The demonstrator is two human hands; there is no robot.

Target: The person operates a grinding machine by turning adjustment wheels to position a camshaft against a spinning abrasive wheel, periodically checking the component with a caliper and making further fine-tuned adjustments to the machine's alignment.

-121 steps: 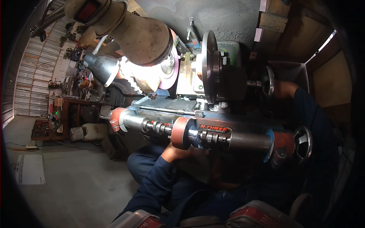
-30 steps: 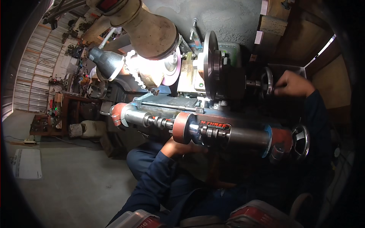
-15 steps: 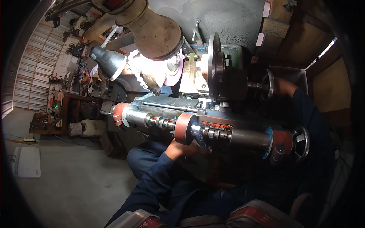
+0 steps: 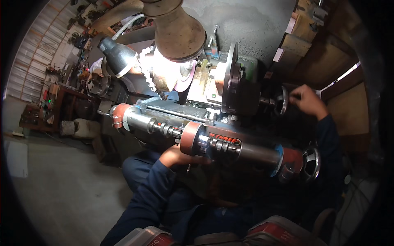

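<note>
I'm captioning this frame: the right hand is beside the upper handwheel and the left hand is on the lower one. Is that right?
Not quite: the head view shows the left hand at the red collar; the right hand is beside the upper handwheel.

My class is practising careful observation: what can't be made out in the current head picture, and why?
All in the head view:
Left hand: what its fingers touch, hidden by the red collar and shadow.
Camshaft: its middle, behind that collar.
Right hand: contact with the upper handwheel, too small.
Grinding wheel: top, behind the brown flared duct, itself cut off by the upper edge.
</note>
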